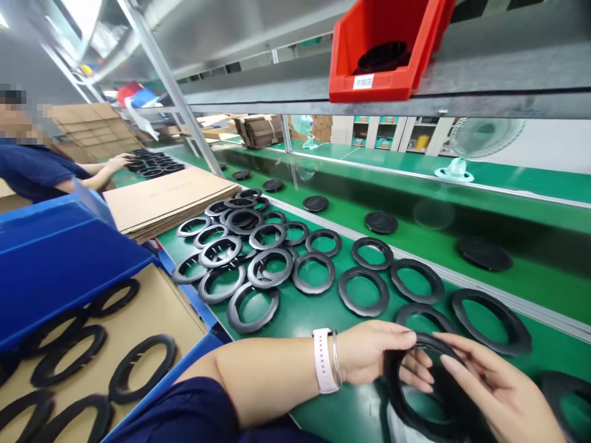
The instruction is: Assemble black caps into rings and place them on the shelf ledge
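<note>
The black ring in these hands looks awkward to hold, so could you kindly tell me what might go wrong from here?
The black ring, held between the left hand and right hand, might slip onto the green conveyor belt and get mixed up with the loose rings there. The overlapping rings nearby could also hide a flaw, since some partly cover others.

At five o'clock, a black ring (391, 381) shows against a green belt (360, 418). More black rings (229, 311) lie at eight o'clock, beside a blue bin (60, 277). Tan cardboard (170, 203) sits at nine o'clock, and a red bin (369, 74) with a white label (363, 82) at one.
</note>
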Demonstrator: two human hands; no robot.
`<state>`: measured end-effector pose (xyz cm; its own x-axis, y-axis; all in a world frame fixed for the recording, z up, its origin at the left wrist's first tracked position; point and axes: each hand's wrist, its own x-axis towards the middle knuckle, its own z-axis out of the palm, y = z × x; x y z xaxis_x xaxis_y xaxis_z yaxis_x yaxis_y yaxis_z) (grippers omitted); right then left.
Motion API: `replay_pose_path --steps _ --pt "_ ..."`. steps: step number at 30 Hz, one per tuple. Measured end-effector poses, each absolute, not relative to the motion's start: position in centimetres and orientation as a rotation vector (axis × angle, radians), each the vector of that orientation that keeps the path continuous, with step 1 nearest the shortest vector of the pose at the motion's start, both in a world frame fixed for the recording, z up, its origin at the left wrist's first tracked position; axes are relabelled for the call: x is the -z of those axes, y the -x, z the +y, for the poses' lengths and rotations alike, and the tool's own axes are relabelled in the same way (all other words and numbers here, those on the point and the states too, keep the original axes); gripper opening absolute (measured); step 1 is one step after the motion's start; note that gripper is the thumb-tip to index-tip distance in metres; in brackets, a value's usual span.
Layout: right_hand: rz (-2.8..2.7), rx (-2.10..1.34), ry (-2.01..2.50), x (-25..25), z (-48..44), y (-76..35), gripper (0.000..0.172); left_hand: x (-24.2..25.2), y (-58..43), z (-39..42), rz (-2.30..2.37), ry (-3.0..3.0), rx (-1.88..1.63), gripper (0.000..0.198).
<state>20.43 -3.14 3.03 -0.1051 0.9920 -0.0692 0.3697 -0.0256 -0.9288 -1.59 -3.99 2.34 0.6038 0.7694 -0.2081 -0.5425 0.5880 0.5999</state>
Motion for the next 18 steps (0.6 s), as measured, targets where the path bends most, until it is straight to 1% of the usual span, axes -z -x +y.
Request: replay_pose_path --steps 2,6,8,9,10,12,14,16,18 --pt "-1.410 -1.192 1.497 -2.5 -2.7 -20.8 0.060 -2.6 1.5 -4.0 0.464 -0.490 -0.891 0.057" --pt "-1.101 -1.354 1.418 -0.9 -1.9 -21.3 0.051 -2.5 1.1 -4.3 0.510 -0.559 -0.982 0.070" --pt "-0.996 -1.421 1.382 -0.6 -1.9 -20.9 0.052 -2.2 0.9 -4.5 0.533 -0.662 -0.973 0.076" --pt "-0.963 -1.447 1.383 -0.7 -2.0 -20.5 0.055 -2.0 0.8 -4.5 0.544 -0.722 -0.970 0.075" --pt "-0.945 -1.476 1.391 -1.0 -2.2 -20.0 0.060 -1.9 0.8 -4.5 0.562 -0.785 -0.978 0.070" --pt "-0.959 -1.551 1.391 -2.1 -2.7 -19.0 0.067 -2.0 0.9 -4.6 0.636 -0.907 -1.031 0.053" --pt "-1.002 -1.610 1.338 -3.3 -3.4 -18.1 0.066 -2.6 1.1 -4.8 0.732 -1.002 -1.103 0.043" --pt "-1.067 -1.656 1.251 -4.3 -4.0 -17.5 0.059 -3.5 1.3 -5.0 0.809 -1.063 -1.136 0.041" --pt "-1.165 -1.707 1.195 -4.9 -4.0 -17.4 0.056 -4.3 1.6 -5.2 0.888 -1.059 -1.120 0.040"
